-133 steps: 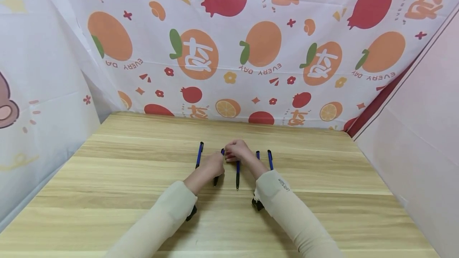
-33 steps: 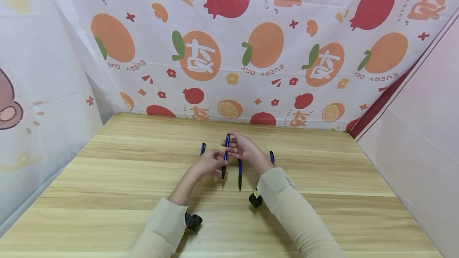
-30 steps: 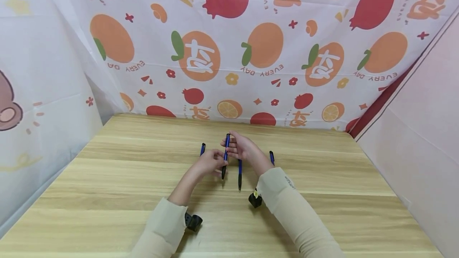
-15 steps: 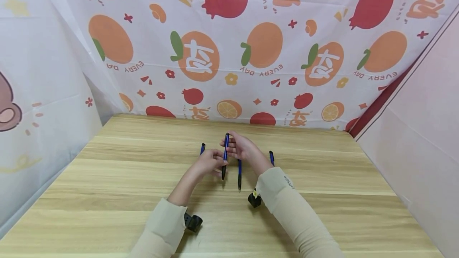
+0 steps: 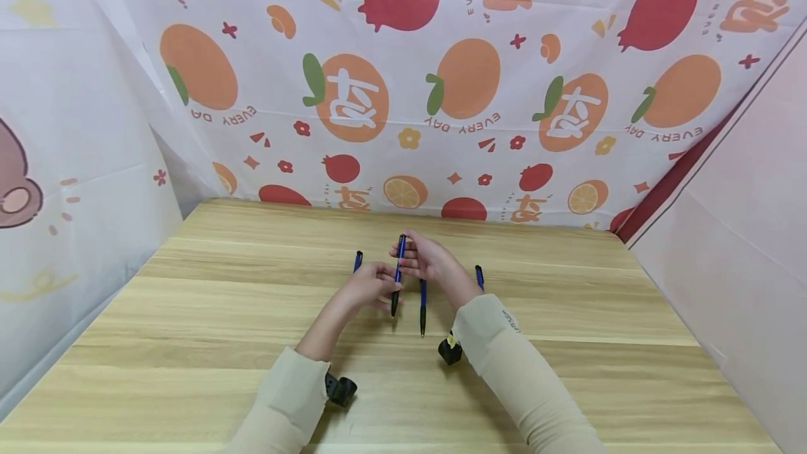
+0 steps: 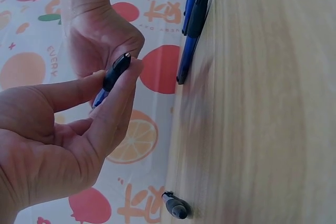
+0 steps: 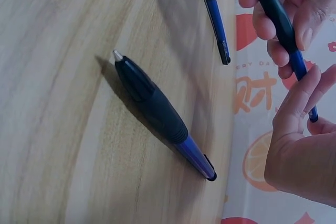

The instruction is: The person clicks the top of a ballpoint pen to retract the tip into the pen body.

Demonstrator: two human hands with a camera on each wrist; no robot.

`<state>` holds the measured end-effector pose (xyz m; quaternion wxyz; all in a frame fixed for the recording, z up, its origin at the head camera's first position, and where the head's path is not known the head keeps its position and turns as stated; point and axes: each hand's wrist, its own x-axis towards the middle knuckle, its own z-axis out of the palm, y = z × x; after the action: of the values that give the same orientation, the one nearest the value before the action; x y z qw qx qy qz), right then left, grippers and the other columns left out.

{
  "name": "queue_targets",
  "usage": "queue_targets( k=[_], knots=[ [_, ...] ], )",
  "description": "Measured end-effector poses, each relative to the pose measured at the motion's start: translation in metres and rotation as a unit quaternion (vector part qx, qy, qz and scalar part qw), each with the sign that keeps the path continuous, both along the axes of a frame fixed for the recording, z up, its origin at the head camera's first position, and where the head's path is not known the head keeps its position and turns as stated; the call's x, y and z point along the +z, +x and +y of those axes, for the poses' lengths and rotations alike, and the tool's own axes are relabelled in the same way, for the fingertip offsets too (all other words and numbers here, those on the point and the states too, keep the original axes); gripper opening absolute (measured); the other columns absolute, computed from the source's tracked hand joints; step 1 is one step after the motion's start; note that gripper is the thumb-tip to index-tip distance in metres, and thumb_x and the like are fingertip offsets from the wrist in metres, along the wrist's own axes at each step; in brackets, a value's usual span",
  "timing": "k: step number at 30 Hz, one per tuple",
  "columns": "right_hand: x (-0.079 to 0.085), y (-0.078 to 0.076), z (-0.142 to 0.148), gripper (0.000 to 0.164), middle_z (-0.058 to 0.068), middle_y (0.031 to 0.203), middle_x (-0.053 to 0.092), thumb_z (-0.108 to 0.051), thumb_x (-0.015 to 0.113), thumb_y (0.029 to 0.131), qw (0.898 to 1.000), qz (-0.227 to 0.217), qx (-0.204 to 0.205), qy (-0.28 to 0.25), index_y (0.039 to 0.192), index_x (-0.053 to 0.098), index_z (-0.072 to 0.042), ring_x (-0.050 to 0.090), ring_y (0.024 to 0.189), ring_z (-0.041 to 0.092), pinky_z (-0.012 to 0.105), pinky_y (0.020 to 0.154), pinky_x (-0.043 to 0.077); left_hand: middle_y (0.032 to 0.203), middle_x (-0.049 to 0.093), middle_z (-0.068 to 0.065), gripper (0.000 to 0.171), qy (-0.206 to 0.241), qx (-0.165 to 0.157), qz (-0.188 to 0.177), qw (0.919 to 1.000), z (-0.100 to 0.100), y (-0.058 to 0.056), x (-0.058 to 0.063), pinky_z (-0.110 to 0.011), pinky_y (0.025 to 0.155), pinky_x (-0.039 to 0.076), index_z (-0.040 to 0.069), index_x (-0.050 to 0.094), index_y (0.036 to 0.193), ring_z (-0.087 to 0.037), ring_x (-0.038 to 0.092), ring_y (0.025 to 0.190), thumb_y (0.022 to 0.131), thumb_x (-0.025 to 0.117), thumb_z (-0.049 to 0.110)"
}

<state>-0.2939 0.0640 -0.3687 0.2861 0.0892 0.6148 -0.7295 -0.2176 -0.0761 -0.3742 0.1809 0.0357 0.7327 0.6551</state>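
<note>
Both hands hold one blue pen (image 5: 398,273) with a black grip, raised over the table, its writing tip slanting down towards the person. My left hand (image 5: 364,286) pinches the black grip part between thumb and fingers. At the upper, blue end, my right hand (image 5: 429,258) holds the pen, with the thumb at its top. In the right wrist view, the fingers of the right hand (image 7: 299,145) bend round the blue barrel. A second blue and black pen (image 5: 423,308) lies on the table just below the right hand.
Further pens lie on the wooden table (image 5: 189,342): one pen (image 5: 358,258) partly behind the left hand, another pen (image 5: 480,277) partly behind the right forearm. Black wrist cameras sit under both sleeves. A fruit-print cloth (image 5: 403,90) hangs along the table's back edge.
Some four seconds ago both hands were lower among the pens, the left one at a pen on the table; now a pen is up between both hands. Over the last second nothing visibly moves.
</note>
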Motion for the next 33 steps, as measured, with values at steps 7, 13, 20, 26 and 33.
queue_targets(
  k=[7, 13, 20, 26, 33],
  knots=[
    [0.0004, -0.0015, 0.0007, 0.042, 0.002, 0.073, 0.066, -0.035, 0.041, 0.098, 1.000, -0.003, -0.006, -0.001, 0.109, 0.057, 0.003, 0.055, 0.050, 0.008, 0.021, 0.053, 0.051, 0.110, 0.055, -0.030, 0.026, 0.003, -0.018, -0.002, 0.9998, -0.0016, -0.0001, 0.0000, -0.044, 0.073, 0.053, -0.013, 0.043, 0.115, -0.041, 0.058, 0.095, 0.093, 0.046, 0.000],
    [0.0022, -0.0009, 0.0016, 0.039, 0.002, 0.074, 0.065, -0.035, 0.041, 0.098, 1.000, -0.006, -0.005, -0.005, 0.102, 0.059, 0.000, 0.055, 0.050, 0.007, 0.021, 0.053, 0.051, 0.109, 0.057, -0.028, 0.028, 0.012, -0.041, -0.001, 0.9991, -0.0038, -0.0008, -0.0023, -0.045, 0.073, 0.052, -0.014, 0.042, 0.117, -0.039, 0.059, 0.095, 0.093, 0.044, 0.001],
    [0.0024, 0.0007, 0.0022, 0.037, 0.002, 0.072, 0.065, -0.034, 0.041, 0.098, 1.000, -0.006, -0.004, -0.012, 0.091, 0.059, -0.003, 0.055, 0.049, 0.007, 0.020, 0.053, 0.051, 0.107, 0.057, -0.027, 0.027, 0.020, -0.052, 0.001, 0.9985, -0.0035, -0.0012, -0.0043, -0.040, 0.068, 0.054, -0.014, 0.043, 0.117, -0.039, 0.060, 0.094, 0.093, 0.043, 0.000],
    [0.0014, 0.0000, 0.0005, 0.037, 0.002, 0.072, 0.064, -0.034, 0.041, 0.098, 1.000, -0.010, -0.001, -0.022, 0.101, 0.057, 0.000, 0.054, 0.049, 0.006, 0.020, 0.053, 0.051, 0.107, 0.057, -0.027, 0.025, 0.015, -0.048, -0.002, 0.9987, -0.0034, -0.0003, -0.0022, -0.037, 0.067, 0.054, -0.014, 0.043, 0.116, -0.038, 0.060, 0.093, 0.095, 0.041, -0.001],
    [0.0023, 0.0007, -0.0014, 0.038, 0.001, 0.073, 0.064, -0.035, 0.041, 0.098, 1.000, -0.004, 0.000, -0.026, 0.099, 0.058, 0.000, 0.053, 0.049, 0.006, 0.019, 0.053, 0.051, 0.109, 0.055, -0.029, 0.026, 0.016, -0.046, -0.002, 0.9988, -0.0048, 0.0010, 0.0004, -0.038, 0.067, 0.054, -0.015, 0.041, 0.118, -0.039, 0.060, 0.093, 0.096, 0.040, -0.002]
  ],
)
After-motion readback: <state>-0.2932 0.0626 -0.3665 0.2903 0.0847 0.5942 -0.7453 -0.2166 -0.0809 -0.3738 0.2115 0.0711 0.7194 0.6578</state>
